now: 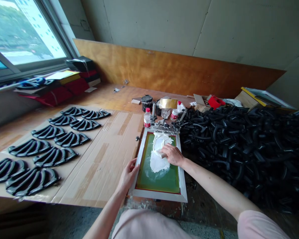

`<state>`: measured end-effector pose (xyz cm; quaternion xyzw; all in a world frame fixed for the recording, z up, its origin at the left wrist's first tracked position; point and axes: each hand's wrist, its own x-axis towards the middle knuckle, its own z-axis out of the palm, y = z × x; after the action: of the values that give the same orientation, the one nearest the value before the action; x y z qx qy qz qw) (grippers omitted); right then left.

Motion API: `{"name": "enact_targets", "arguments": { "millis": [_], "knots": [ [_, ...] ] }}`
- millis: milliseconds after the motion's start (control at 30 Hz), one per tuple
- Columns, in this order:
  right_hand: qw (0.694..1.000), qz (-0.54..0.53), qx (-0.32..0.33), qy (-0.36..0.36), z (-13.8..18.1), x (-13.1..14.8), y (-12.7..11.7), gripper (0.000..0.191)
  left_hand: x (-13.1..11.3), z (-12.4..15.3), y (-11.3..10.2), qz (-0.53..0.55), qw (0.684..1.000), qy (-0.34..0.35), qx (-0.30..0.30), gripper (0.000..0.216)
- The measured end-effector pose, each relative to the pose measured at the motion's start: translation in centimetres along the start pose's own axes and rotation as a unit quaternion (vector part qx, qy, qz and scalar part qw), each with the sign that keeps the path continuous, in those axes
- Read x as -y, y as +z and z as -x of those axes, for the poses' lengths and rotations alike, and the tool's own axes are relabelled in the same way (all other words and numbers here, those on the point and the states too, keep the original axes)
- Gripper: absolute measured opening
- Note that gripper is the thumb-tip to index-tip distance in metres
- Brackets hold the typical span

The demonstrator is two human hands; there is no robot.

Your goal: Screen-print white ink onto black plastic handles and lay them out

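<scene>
A screen printing frame (183, 186) with a silvery border and green mesh lies in front of me, its far end at a metal hinge clamp (161, 127). Thick white ink (159, 162) is spread over the middle and far part of the mesh. My right hand (173, 154) is closed over the ink, gripping a small squeegee (162, 153) that its fingers mostly cover. At the frame's left side, my left hand (129, 174) has its fingers curled on the border; part of the grip is hidden.
On the left, black fan-shaped plastic parts (42, 152) lie in rows on cardboard (89, 186). A large heap of black plastic parts (239, 149) fills the right. Behind the clamp stand a red-capped bottle (147, 119), a black tub (147, 102) and tape (168, 103).
</scene>
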<state>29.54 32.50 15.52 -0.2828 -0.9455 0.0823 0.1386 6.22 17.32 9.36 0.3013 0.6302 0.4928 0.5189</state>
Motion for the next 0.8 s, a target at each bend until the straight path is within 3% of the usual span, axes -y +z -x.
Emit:
{"name": "enact_targets", "arguments": {
  "millis": [100,233,300,367,433,533,600,700,800],
  "knots": [
    [0.999,-0.031,0.009,0.033,-1.2,-0.6,-1.3,0.016,-0.9,0.4,0.0,0.010,1.000,-0.004,0.010,0.068],
    [0.985,-0.023,0.009,0.169,-5.9,-2.2,-4.0,0.056,-3.7,1.4,-0.3,0.029,0.999,-0.019,0.035,0.073],
    [0.977,0.002,0.003,0.214,-7.2,-3.4,-5.6,0.063,-6.0,1.9,-0.5,0.037,0.997,-0.030,0.055,0.074],
    [0.970,0.015,-0.054,0.236,-6.8,-5.1,-7.1,0.058,-8.6,2.2,-0.4,0.039,0.997,-0.022,0.058,0.064],
    [0.951,0.002,-0.151,0.268,-4.7,-7.1,-7.8,0.044,-11.3,1.9,0.0,0.046,0.998,0.030,0.039,0.055],
    [0.892,-0.038,-0.239,0.382,-0.3,-8.9,-6.2,0.029,-15.2,0.1,1.3,0.090,0.983,0.160,0.022,0.051],
    [0.879,-0.078,-0.202,0.425,2.2,-8.3,-3.3,0.026,-17.5,-1.6,2.2,0.112,0.971,0.207,0.031,0.049],
    [0.929,-0.113,-0.087,0.341,3.6,-5.5,1.1,0.024,-19.3,-3.4,3.1,0.123,0.970,0.207,0.034,0.047],
    [0.959,-0.067,-0.024,0.273,2.9,-2.1,2.9,0.027,-17.5,-3.0,4.2,0.155,0.971,0.180,-0.007,0.043]
  ]
}}
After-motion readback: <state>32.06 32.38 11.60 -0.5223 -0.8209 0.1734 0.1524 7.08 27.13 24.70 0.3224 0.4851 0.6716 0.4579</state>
